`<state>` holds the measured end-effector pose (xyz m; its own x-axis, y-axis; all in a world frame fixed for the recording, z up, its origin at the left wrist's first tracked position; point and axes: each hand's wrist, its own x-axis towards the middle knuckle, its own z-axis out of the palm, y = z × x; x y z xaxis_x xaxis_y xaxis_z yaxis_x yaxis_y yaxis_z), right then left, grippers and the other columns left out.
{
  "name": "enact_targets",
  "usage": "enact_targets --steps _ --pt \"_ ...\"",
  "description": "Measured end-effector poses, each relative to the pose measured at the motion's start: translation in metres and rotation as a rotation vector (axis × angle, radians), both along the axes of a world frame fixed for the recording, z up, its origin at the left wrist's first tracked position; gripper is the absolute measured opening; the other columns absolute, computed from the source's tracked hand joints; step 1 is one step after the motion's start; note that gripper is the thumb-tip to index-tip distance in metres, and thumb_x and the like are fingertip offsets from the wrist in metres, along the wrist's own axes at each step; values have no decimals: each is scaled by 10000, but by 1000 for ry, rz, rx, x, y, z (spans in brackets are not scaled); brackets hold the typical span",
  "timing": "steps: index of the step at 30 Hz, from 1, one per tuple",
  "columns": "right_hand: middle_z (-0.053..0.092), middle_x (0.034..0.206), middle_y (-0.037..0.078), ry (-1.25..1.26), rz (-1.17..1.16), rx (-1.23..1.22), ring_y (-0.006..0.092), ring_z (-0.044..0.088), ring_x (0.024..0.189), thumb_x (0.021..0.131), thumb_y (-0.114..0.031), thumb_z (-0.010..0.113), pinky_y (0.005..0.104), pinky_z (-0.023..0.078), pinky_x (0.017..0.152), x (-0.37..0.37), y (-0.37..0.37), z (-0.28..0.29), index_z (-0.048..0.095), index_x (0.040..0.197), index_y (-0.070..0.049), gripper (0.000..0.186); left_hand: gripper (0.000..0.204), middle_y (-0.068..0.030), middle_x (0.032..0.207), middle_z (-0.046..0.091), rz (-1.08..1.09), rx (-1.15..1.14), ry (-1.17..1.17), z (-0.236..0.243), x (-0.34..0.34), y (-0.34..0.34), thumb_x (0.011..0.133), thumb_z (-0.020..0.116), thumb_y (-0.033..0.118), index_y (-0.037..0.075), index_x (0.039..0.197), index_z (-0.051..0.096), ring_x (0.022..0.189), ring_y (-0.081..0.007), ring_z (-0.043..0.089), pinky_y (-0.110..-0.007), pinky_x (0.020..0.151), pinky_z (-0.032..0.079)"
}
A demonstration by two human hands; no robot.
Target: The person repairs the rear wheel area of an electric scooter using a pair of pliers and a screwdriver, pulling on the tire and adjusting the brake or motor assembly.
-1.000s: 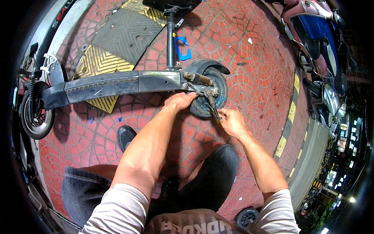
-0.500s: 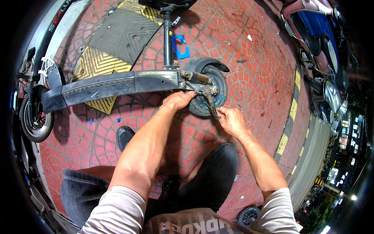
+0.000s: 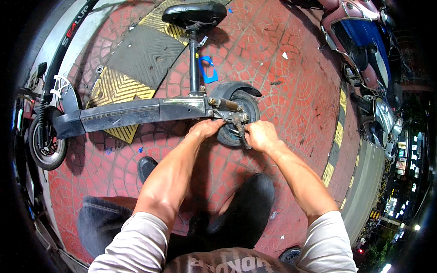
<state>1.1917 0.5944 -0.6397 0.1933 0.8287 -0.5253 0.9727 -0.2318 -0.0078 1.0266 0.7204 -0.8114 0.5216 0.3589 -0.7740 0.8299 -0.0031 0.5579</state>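
A dark electric scooter (image 3: 120, 117) stands across in front of me, its rear wheel (image 3: 252, 107) on the right under a black mudguard (image 3: 241, 87). My left hand (image 3: 208, 128) is closed at the rear bracket (image 3: 221, 115), just left of the wheel, with its thumb on the metal and its other fingers partly hidden. Beside the wheel's right edge, my right hand (image 3: 261, 135) is closed next to a kickstand-like bar with a spring (image 3: 239, 127). Whatever its curled fingers hold is hidden. Above the bracket lies a brownish shock absorber (image 3: 226, 104).
The scooter's seat (image 3: 195, 13) rises on a black post (image 3: 194, 66). Near it, a blue frame-shaped piece (image 3: 209, 70) lies on red paving. A black-and-yellow ramp (image 3: 145, 52) sits behind the deck. Motorbikes (image 3: 364, 41) stand at far right, and a small wheel (image 3: 290, 255) lies near my right sleeve.
My right hand has moved from the bar's lower end up along it, closer to the wheel hub. My left hand stays at the bracket. The view has shifted, showing more of the seat.
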Motion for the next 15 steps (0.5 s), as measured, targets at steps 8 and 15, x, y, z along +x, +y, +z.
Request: enact_targets --steps 8,15 --pt "767 951 237 -23 -84 -24 430 745 946 926 -259 683 543 576 861 -12 -11 9 787 1012 -90 216 864 -139 1647 476 -3 -56 -13 18 5 -1 962 451 795 167 1541 575 1537 -363 427 -487 1256 323" --pt "745 902 262 -17 -64 -34 461 729 930 959 -267 654 564 560 834 -15 -9 7 769 976 -70 229 883 -125 1635 498 48 -82 35 38 -5 3 949 457 809 167 1544 574 1527 -337 448 -478 1240 343"
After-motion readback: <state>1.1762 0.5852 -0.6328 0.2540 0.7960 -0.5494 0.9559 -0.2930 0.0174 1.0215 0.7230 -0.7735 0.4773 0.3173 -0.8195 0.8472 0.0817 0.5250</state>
